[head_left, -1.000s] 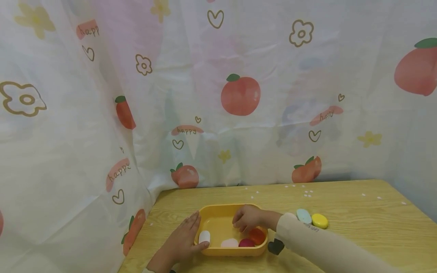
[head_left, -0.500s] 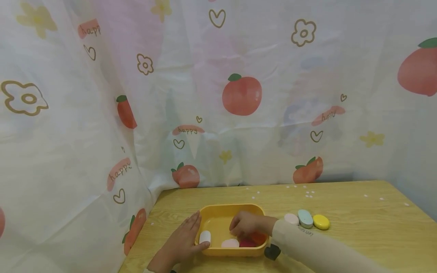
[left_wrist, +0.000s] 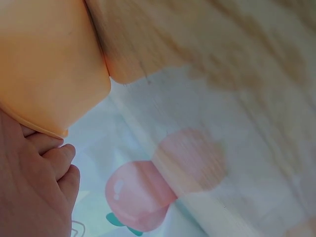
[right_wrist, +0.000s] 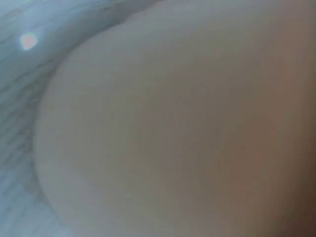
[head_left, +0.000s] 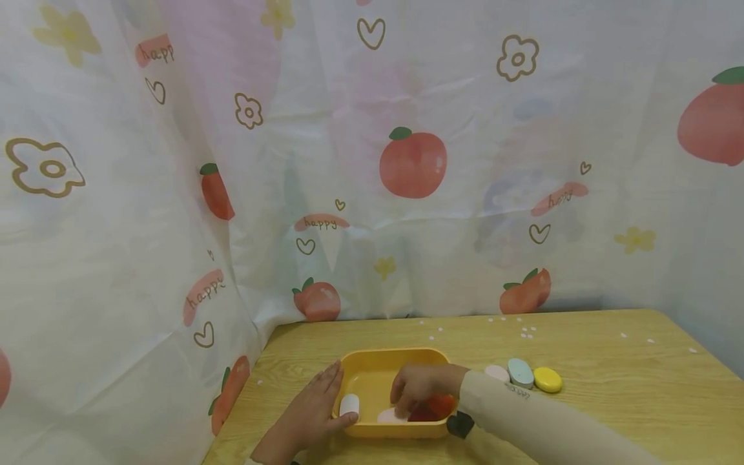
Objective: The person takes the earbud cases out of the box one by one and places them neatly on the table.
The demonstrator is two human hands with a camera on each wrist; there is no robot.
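A yellow tray [head_left: 401, 429] stands on the wooden table. My left hand [head_left: 310, 407] rests along its left end, fingers straight against the side and thumb over the near corner. In the left wrist view, fingertips touch the rim of the tray [left_wrist: 54, 64]. My right hand [head_left: 415, 387] reaches down inside with bent fingers, its fingertips at a flat pale pink piece [head_left: 388, 416]; whether they pinch anything is hidden. Beside it lie a dark red piece [head_left: 421, 415] and an orange-red piece [head_left: 444, 405], partly covered. A white rounded piece [head_left: 349, 405] sits at the left end.
Right of the tray, a pale pink piece [head_left: 496, 372], a light blue oval piece [head_left: 520, 372] and a yellow round piece [head_left: 547, 380] lie in a row. A black object [head_left: 461, 424] shows beneath my right wrist. Small white bits dot the far table. A printed curtain [head_left: 413, 271] hangs behind.
My right hand has dropped lower in the tray, its fingertips coming down to the pale pink piece. The left hand has stayed at the tray's left end.
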